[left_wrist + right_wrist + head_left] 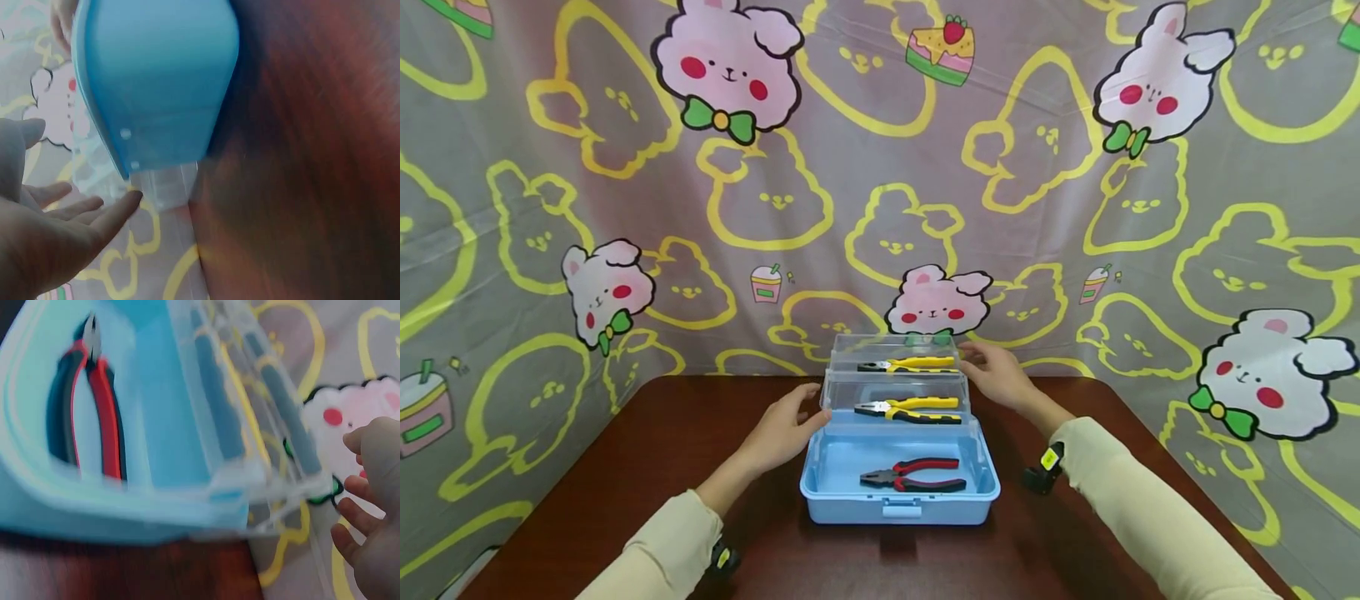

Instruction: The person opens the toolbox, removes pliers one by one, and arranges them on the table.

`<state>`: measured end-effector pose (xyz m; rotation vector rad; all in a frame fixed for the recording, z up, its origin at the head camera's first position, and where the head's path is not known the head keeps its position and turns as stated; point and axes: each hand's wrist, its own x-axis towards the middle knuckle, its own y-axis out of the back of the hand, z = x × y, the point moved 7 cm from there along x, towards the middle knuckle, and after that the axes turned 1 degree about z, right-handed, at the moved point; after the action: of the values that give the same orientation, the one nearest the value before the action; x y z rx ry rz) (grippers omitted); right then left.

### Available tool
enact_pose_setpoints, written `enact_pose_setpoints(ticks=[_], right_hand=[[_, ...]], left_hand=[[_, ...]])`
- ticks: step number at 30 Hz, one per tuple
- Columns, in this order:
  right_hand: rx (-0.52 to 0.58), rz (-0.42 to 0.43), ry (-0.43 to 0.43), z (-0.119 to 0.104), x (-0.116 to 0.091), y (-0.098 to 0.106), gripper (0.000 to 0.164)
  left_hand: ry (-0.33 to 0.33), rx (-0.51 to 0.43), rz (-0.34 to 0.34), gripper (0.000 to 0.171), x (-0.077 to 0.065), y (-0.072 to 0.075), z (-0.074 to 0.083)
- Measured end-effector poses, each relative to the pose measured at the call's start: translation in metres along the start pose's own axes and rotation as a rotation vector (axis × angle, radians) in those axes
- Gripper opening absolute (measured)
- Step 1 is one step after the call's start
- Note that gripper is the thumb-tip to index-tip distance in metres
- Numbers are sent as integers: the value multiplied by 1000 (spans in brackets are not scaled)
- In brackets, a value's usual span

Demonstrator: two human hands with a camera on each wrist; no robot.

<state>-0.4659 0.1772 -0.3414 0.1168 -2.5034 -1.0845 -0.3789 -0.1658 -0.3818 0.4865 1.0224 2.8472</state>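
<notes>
Head: blue toolbox (pixel 827 510) near the far edge of the worktop (pixel 662 442), midway between its side edges; red-handled pliers (pixel 936 483) in the base, yellow-handled pliers (pixel 925 403) in each clear tray (pixel 895 386) | Left wrist: left hand (pixel 59 237), fingers wide, empty, beside toolbox | Right wrist: right hand (pixel 378 547), fingers parted, empty, near trays

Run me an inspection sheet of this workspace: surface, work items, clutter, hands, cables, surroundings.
Surface: dark reddish-brown table.
Job's things: open blue toolbox, red-and-black pliers in its base; yellow-handled pliers in the lower clear tray, a second yellow-handled pair in the upper clear tray.
Clutter: nothing seen.
Hands: left hand beside the lower tray, right hand beside the upper; contact unclear.
Cables: nothing seen.
Surroundings: cartoon-printed cloth behind the table.
</notes>
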Motion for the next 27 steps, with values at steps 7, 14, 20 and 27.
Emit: enact_pose_setpoints(ticks=[7,14,20,27], right_hand=[[26,-37,94,-31,-2,-11,42],[-22,-51,147,-43,-1,-25,42],[-87,-74,140,-42,5,-39,34],[-213,-170,99,-37,9,-53,39]], left_hand=[[39,78,-22,100,-27,-4,4],[149,-32,-74,117,-51,-13,3],[127,-130,-97,118,-56,-27,3],[120,-223,-115,114,-56,-37,-4]])
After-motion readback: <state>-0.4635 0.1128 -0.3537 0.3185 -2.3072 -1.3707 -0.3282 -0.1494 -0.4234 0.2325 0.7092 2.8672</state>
